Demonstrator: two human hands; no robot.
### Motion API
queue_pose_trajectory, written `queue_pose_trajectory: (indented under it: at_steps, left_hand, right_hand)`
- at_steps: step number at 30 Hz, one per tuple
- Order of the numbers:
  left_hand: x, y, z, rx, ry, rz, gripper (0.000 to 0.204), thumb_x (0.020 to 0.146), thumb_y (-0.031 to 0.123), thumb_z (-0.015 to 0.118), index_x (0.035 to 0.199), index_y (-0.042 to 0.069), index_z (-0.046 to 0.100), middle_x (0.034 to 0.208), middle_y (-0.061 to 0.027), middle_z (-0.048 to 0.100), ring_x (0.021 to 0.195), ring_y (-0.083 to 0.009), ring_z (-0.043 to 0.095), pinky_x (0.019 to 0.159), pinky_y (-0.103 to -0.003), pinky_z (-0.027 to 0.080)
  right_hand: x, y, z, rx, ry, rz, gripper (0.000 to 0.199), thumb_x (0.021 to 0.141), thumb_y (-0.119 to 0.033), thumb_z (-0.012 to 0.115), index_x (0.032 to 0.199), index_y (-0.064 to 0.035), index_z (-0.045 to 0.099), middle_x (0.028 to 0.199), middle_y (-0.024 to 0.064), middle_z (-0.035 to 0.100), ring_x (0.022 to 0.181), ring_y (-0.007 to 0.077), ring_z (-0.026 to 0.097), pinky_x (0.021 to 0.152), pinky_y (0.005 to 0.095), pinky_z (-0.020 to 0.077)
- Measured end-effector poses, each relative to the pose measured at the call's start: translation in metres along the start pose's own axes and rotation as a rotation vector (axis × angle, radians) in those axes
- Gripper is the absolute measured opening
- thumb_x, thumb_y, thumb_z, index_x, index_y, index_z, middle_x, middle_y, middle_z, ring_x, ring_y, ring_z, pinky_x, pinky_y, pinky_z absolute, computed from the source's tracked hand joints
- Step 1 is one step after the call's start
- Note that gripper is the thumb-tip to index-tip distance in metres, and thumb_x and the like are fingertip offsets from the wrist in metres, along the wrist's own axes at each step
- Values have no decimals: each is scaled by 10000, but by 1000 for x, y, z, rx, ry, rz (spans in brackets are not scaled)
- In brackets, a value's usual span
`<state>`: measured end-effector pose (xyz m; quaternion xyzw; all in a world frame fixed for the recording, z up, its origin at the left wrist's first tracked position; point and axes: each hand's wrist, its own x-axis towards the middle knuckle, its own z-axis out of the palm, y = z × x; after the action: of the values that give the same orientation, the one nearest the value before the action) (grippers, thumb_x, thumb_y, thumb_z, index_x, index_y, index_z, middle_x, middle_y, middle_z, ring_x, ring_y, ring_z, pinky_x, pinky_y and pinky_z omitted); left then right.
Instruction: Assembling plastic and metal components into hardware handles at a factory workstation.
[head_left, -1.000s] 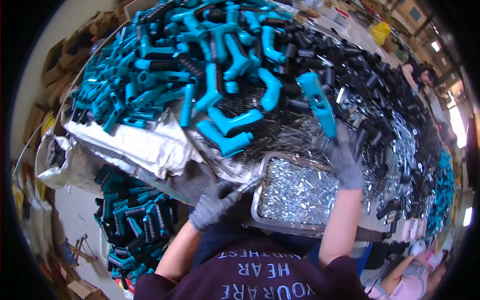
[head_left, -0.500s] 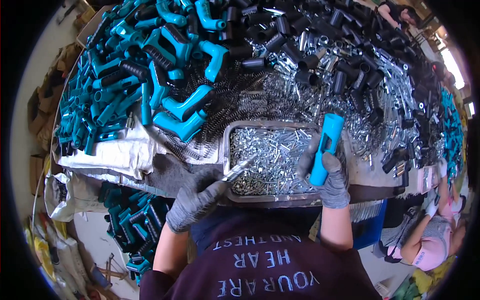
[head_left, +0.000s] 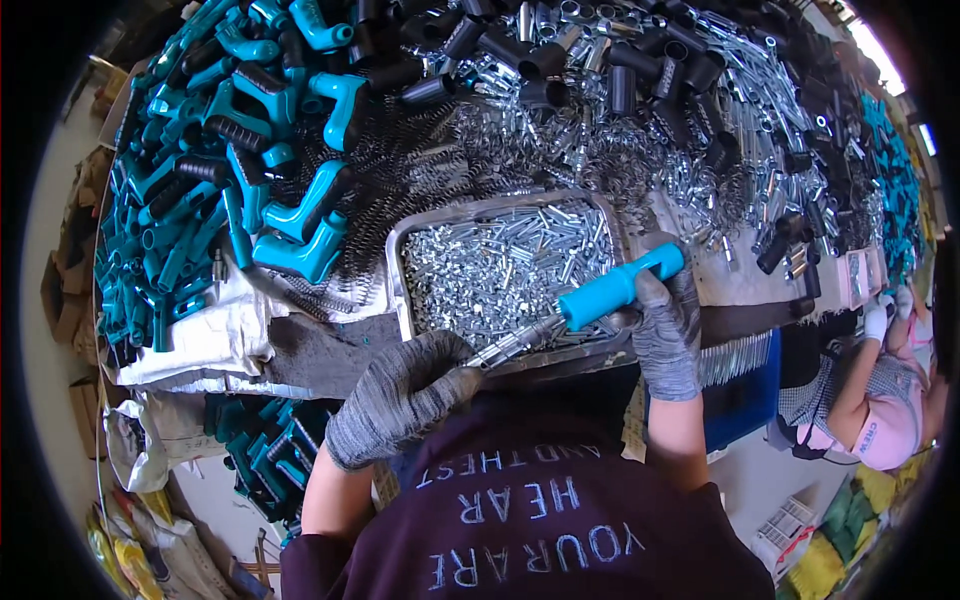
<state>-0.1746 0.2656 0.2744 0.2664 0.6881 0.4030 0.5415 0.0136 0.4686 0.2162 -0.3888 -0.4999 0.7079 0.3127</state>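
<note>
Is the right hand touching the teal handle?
Touching. The head view shows the right hand in its grey glove wrapped around the teal handle from below.

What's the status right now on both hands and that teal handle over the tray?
Left hand pinching metal rod. Right hand gripping teal handle, rod at its end. Both over tray of small metal parts. Nothing between them.

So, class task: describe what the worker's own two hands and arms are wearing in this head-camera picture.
Both hands wear grey speckled knitted work gloves: the left hand and the right hand are covered to the wrist, fingers included. The gloves end in ribbed cuffs. Above the cuffs the forearms are bare, with no sleeves reaching them. The dark maroon short-sleeved shirt with pale lettering sits below.
</note>
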Motion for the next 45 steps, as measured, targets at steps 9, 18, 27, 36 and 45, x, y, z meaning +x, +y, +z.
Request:
queue_pose_trajectory:
  at_steps: [9,18,27,36,45]
  left_hand:
    - [-3,0,-6,-12,26,-47,239,911,241,606,934,8,653,666,-36,588,605,-89,530,582,-270,438]
    - [12,-27,8,150,173,126,350,997,260,463,1059,-13,673,815,-157,686,731,-181,636,698,-348,502]
    - [7,-42,5,-338,59,23,512,914,292,664,1325,23,519,1016,-40,633,945,-96,553,855,-279,464]
    - [8,-44,-3,-451,299,53,455,910,252,657,1284,27,530,723,27,585,482,-13,421,415,-181,317]
    - [7,-41,-6,-455,263,35,463,913,243,654,1304,32,522,754,25,589,520,-21,441,450,-187,349]
  right_hand:
    - [-6,-5,9,66,-240,211,433,792,-263,759,1105,-81,521,864,38,583,733,135,624,549,248,562]
    - [-34,17,47,56,-516,387,472,920,-437,601,1123,-39,451,862,145,595,592,202,654,473,258,537]
    - [-10,16,67,-172,-533,252,498,1003,-480,383,1246,-59,491,892,46,569,611,93,611,499,222,485]
    - [2,54,96,-1316,-363,-611,215,824,-221,678,975,-70,660,902,163,619,780,362,619,673,449,502]
    - [2,25,87,-780,-454,-369,104,923,-174,582,938,-71,572,785,89,611,644,215,628,588,360,511]
